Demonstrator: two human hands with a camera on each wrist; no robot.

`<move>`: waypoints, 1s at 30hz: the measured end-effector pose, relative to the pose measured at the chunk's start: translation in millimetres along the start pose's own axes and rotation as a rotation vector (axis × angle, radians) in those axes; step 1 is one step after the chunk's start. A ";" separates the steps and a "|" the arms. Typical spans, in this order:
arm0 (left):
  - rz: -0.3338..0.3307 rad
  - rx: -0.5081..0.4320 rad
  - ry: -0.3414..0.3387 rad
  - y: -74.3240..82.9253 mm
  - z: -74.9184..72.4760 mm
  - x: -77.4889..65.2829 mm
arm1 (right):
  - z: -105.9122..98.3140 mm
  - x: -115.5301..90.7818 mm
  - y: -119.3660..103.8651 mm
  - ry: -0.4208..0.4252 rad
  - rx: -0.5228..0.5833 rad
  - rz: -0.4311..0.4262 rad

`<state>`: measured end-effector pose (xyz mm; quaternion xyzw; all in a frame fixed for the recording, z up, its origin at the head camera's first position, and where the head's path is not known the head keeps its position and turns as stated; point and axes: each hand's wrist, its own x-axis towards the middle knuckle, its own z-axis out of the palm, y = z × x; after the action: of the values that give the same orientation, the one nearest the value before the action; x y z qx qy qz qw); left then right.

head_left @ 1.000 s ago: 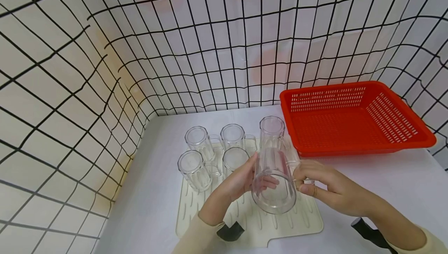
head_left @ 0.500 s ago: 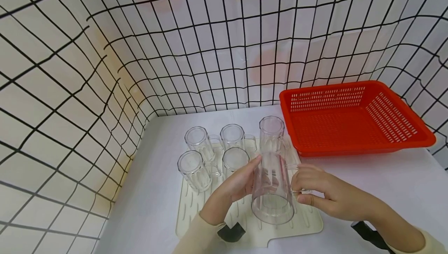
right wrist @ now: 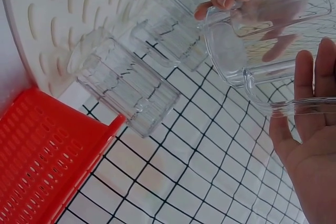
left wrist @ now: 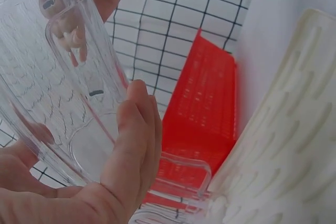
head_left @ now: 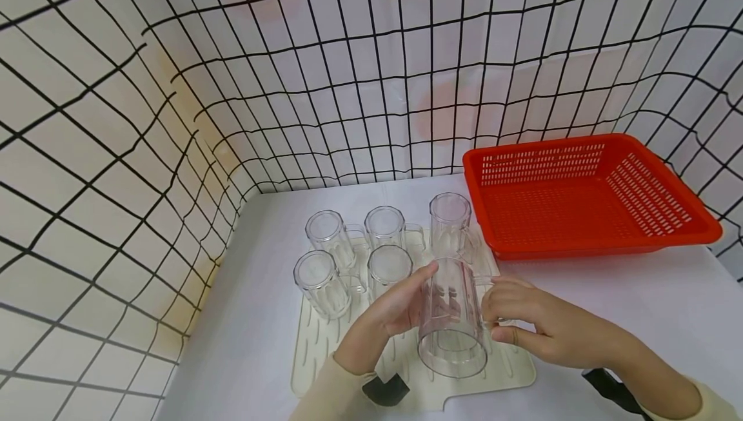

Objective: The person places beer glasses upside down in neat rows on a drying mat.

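Observation:
A clear glass mug (head_left: 451, 318) is tilted above the front of a cream ribbed drying mat (head_left: 406, 389), one round end facing me. My left hand (head_left: 395, 311) holds its body from the left, thumb along the near side; in the left wrist view the fingers (left wrist: 139, 135) wrap the glass. My right hand (head_left: 534, 321) grips its handle from the right, and the right wrist view shows that handle (right wrist: 294, 106) in front of the fingers. Several similar mugs stand on the mat: a front-left one (head_left: 325, 282), one behind the left hand (head_left: 390, 266) and a back-right one (head_left: 450, 221) among them.
A red perforated basket (head_left: 580, 250) sits at the back right of the white table (head_left: 244, 318), close to the mat's back-right corner. Black wire grid (head_left: 348, 86) over white sheeting rises along the back and sides.
Both hands have brought the mug slightly down and toward me, and its near end has tipped lower. The standing mugs and the basket have stayed put.

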<state>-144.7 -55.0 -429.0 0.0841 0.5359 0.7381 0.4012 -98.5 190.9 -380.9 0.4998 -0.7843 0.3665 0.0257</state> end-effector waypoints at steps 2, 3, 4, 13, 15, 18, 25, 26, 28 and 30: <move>-0.001 -0.020 0.010 -0.2 1.8 0.0 | -0.5 -0.3 -0.8 0.006 -0.003 0.010; 0.000 -0.026 0.012 -0.3 2.8 0.1 | -1.0 -0.6 -1.3 0.006 -0.003 0.020; 0.000 -0.032 0.018 -0.4 3.6 0.2 | -1.7 -1.1 -1.7 0.007 -0.003 0.027; 0.023 -0.017 0.046 0.2 6.3 -0.6 | -18.1 -0.7 -8.4 0.116 -0.133 0.110; 0.029 -0.001 0.032 1.2 6.0 -0.6 | -23.3 0.6 -11.6 0.152 -0.155 0.134; 0.052 0.021 0.009 2.7 6.2 -0.6 | -29.9 3.4 -15.7 0.200 -0.139 0.165; 0.157 0.045 -0.027 6.9 10.2 -5.3 | -34.3 7.4 -13.7 0.300 -0.074 0.141; 0.174 0.047 -0.028 7.3 10.4 -6.6 | -34.1 7.6 -13.1 0.311 -0.075 0.136; 0.204 0.054 -0.024 8.2 10.8 -9.5 | -33.8 7.8 -11.6 0.326 -0.067 0.126; 0.232 0.064 -0.010 8.9 10.8 -12.1 | -33.4 7.7 -10.5 0.338 -0.066 0.122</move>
<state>-135.2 -56.4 -413.2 0.1619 0.5437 0.7617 0.3129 -104.9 202.6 -347.6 0.3814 -0.8093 0.4204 0.1513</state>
